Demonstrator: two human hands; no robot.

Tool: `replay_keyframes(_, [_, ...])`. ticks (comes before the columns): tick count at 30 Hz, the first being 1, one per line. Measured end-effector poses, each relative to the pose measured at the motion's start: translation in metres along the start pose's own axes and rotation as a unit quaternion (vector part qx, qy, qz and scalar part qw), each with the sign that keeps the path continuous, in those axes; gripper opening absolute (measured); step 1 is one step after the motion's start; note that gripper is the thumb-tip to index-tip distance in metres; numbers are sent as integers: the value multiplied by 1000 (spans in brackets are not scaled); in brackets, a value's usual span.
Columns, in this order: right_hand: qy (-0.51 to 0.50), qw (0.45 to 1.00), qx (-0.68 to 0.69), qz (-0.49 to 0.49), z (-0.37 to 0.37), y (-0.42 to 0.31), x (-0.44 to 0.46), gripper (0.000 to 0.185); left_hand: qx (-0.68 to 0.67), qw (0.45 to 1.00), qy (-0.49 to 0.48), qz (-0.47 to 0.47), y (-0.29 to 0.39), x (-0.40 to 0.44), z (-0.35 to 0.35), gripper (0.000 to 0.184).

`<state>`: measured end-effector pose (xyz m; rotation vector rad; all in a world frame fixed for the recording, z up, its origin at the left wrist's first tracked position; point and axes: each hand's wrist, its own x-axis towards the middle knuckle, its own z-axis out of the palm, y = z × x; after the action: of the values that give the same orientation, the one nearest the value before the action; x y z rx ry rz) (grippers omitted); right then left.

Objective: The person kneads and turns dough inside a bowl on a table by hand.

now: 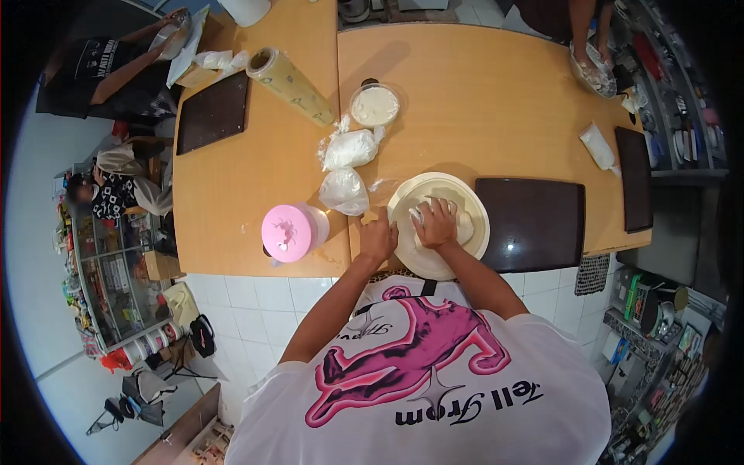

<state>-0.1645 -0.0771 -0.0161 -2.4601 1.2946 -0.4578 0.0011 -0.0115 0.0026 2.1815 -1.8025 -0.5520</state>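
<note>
A cream-coloured bowl [404,198] stands at the table's front edge, close against my body. At its left side, my left hand [378,239] is closed on the rim. Inside the bowl my right hand [436,225] presses into a lump of pale dough [465,226], its fingers bent over it. The palm side of that hand is hidden. Left of the bowl are a clear bag of white powder [344,192] and a tub with a pink lid [286,232]. A dark brown tray [531,225] lies flat just right of the bowl.
Farther back are an opened bag of flour [350,149], a tub of white powder [374,105] and a roll of plastic wrap [291,87]. Other dark trays [213,114] lie near both sides. Two people handle bowls at the far corners; another person sits at left.
</note>
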Motion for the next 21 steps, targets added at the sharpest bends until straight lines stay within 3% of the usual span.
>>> replay_keyframes(6, [-4, 981, -12, -196, 6, 17, 23, 27, -10, 1000, 22, 14, -4, 0, 3, 40])
replay_keyframes(9, [-17, 969, -5, -245, 1, 18, 34, 23, -2, 1000, 21, -10, -2, -2, 5, 41])
replay_keyframes(12, [18, 979, 134, -149, 1, 20, 34, 23, 6, 999, 10, -43, 2, 1, 4, 43])
replay_keyframes(15, [25, 973, 210, 91, -21, 26, 39, 23, 15, 997, -22, -68, 6, 3, 3, 44])
replay_keyframes(16, [-7, 988, 154, -7, -31, 36, 33, 41, 21, 997, -23, -68, 7, 3, 1, 44])
replay_keyframes(19, [-246, 966, -35, -70, -82, 31, 11, 60, 21, 998, -17, -60, 6, 1, -1, 44])
replay_keyframes(20, [-257, 959, -70, -99, -82, 39, -2, 76, 17, 998, -12, -55, 5, 2, 0, 44])
replay_keyframes(21, [-240, 962, -85, -102, -85, 39, -9, 77, 10, 999, -9, -50, 5, 3, 1, 44])
